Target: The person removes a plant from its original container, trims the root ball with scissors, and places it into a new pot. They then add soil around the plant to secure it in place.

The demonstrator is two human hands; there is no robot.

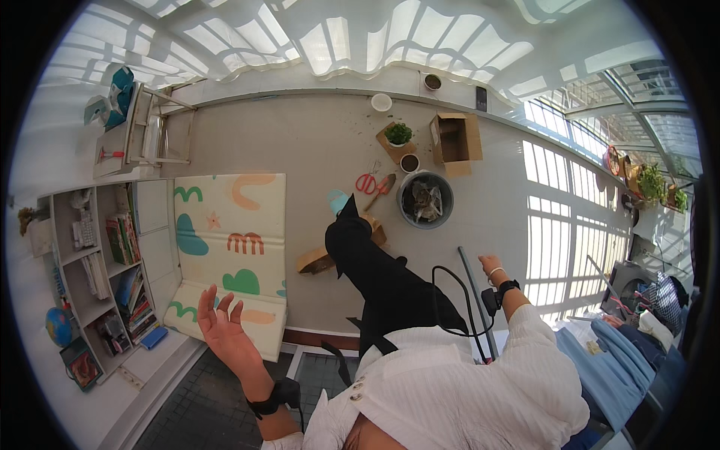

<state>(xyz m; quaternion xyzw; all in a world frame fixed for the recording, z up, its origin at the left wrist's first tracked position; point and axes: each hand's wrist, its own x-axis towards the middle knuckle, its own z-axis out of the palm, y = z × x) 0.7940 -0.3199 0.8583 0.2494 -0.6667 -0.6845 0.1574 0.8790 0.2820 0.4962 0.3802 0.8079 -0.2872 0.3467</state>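
Observation:
My left hand is raised at the lower left, palm up with fingers apart and nothing in it, over the folded edge of a patterned foam mat. To the right, my right hand is held out near a long grey bar; its fingers look partly curled, and whether they hold anything is unclear. Beyond the black-clothed leg lie red-handled scissors, a small trowel and a hand fork. A grey bucket contains a crumpled plastic bag.
A leafy potted plant, a soil-filled pot, a white bowl and an open cardboard box stand farther off. A bookshelf is at left, a wooden stool behind it. Clothes hang or lie at right.

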